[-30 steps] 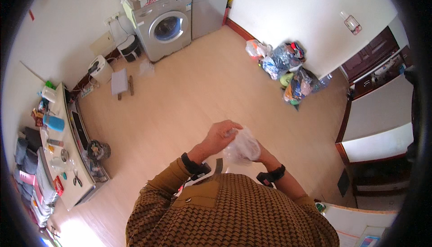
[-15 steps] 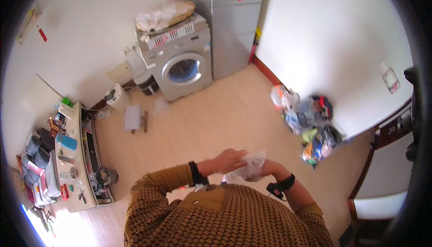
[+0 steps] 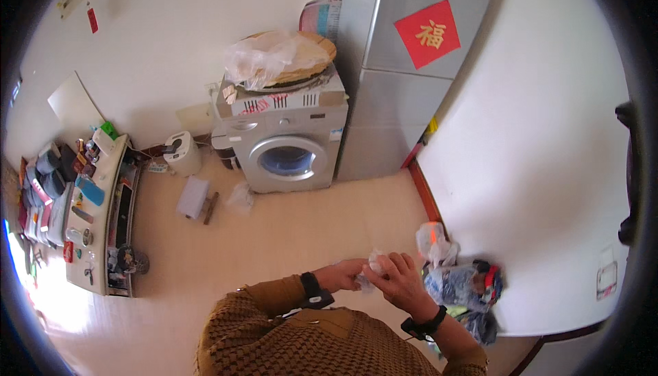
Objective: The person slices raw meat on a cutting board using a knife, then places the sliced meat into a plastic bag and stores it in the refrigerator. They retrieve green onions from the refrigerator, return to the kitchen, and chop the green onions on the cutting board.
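A crumpled clear plastic bag [image 3: 366, 284] is bunched between my two hands, in front of my chest. My left hand [image 3: 344, 275] is closed on it from the left, its fingertips partly behind the bag. From the right, my right hand [image 3: 401, 284] curls over the bag, fingers bent, and a bit of plastic pokes out above the fingers. Whether anything lies inside the bag is too small to tell. Each wrist wears a dark band.
Ahead stand a silver washing machine [image 3: 288, 160] and a grey fridge [image 3: 394, 115]. Several filled plastic bags [image 3: 456, 287] lie by the right wall. A small low stool [image 3: 194, 198] and a white bin-like appliance [image 3: 182, 153] are at left, near a cluttered long cabinet [image 3: 96, 239].
The bag, spread out between my hands before, is now gathered into a smaller bunch. My right hand has come up over it. My view has tilted up and shifted, showing more of the fridge.
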